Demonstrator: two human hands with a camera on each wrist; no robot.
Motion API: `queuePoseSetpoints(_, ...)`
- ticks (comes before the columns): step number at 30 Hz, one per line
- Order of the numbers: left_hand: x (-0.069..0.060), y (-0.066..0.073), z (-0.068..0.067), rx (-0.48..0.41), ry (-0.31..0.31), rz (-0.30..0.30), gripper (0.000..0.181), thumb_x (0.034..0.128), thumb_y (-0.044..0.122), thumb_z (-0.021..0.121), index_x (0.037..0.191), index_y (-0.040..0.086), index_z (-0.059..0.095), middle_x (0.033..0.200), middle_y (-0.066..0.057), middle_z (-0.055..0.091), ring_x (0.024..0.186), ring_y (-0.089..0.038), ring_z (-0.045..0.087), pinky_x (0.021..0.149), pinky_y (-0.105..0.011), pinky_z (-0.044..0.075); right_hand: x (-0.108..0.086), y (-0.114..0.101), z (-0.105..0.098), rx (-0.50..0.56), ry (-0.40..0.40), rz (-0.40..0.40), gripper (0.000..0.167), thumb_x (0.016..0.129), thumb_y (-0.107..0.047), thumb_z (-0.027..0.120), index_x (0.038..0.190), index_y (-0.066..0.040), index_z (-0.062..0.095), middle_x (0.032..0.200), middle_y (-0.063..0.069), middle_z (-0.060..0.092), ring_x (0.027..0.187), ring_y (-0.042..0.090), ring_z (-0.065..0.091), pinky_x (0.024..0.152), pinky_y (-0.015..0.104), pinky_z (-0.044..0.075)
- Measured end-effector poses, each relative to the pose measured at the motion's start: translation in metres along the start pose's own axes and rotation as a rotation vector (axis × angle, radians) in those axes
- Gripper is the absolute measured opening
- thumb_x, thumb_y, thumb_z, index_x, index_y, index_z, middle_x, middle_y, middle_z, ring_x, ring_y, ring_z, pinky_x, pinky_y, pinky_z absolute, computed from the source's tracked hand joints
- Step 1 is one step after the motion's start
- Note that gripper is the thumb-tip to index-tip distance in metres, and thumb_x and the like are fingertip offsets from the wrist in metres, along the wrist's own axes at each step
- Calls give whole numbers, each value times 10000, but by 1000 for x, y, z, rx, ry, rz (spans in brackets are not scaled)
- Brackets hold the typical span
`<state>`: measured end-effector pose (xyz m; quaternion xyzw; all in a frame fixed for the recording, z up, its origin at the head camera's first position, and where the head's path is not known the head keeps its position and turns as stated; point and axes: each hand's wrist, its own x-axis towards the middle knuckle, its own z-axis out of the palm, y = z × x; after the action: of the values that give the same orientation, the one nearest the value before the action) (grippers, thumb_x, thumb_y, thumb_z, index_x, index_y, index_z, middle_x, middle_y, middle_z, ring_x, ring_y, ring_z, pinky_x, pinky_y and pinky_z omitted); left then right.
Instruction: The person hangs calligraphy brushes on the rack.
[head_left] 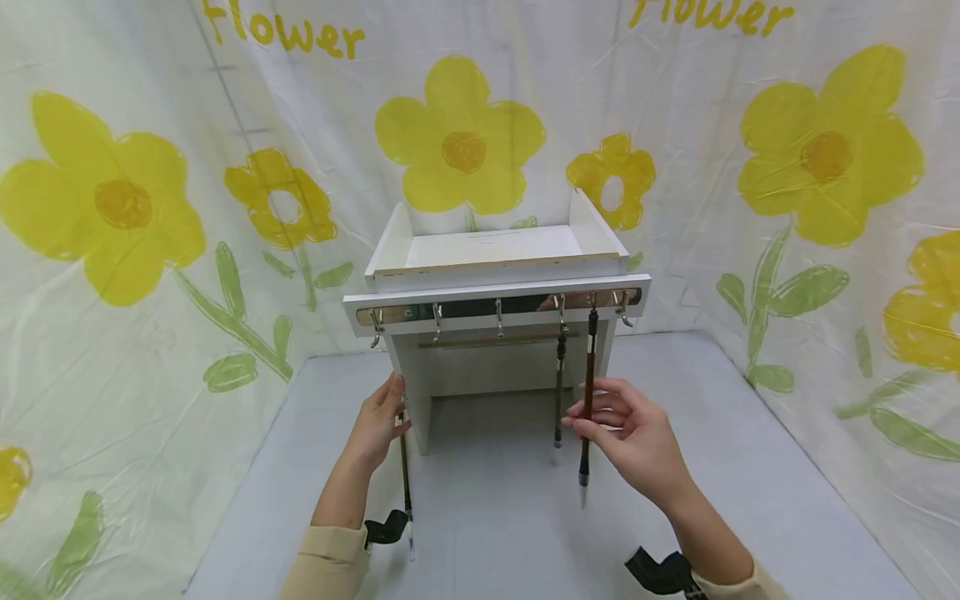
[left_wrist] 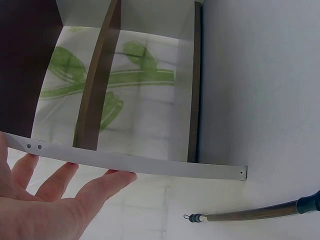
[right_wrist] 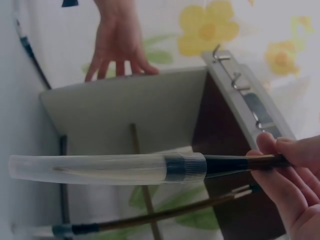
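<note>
My right hand pinches a brown calligraphy brush by its handle. This brush stands nearly upright, tip down, its loop end by the hook rail; whether the loop touches a hook I cannot tell. A clear cap covers its bristles in the right wrist view. Behind it, a second capped brush hangs from a hook. My left hand rests its extended fingertips on the side panel edge of the white wooden stand. Beside that panel, a third brush lies on the table.
Several metal hooks line the stand's front. An open-topped tray section forms its upper part. The stand is on a pale grey table, with a curtain painted with yellow flowers behind and at both sides.
</note>
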<state>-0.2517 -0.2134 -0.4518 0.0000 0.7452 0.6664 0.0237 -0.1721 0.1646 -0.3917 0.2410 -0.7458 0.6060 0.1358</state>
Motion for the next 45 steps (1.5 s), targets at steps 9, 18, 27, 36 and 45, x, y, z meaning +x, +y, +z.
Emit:
queuePoseSetpoints(9,-1,-1,0,2,7,5,813,1023,607,383,1620,90,189,1676,-163,183,1481,-461,290,1075,-574,414,2,1,17,1,-50,0,426,873,43,748,1259,-24,579,1018,131,733,895,247,766,734,302,627)
queuePoseSetpoints(18,0,0,0,5,7,3,817,1018,612,399,1620,96,195,1678,-162,178,1482,-475,276,1073,-576,413,2,4,28,22,-86,-1,415,880,19,750,1253,-73,592,1010,101,738,887,178,763,755,303,626)
queuePoseSetpoints(27,-2,2,0,16,4,7,802,1025,604,391,1622,107,192,1683,-151,168,1481,-477,275,1078,-570,404,3,7,37,55,-123,6,405,885,-8,756,1251,-83,598,1004,106,739,883,262,763,746,318,630)
queuePoseSetpoints(36,-2,2,0,14,4,-4,801,1027,602,393,1625,114,178,1679,-167,173,1485,-477,269,1088,-581,398,5,10,46,43,-174,36,400,896,-43,756,1256,-112,597,1001,86,747,893,234,765,765,295,624)
queuePoseSetpoints(45,-1,2,1,21,4,1,802,1025,608,389,1623,111,192,1675,-167,190,1479,-478,282,1084,-585,402,4,13,51,40,-224,92,411,909,-85,755,1283,-101,584,1011,86,744,885,182,760,777,281,618)
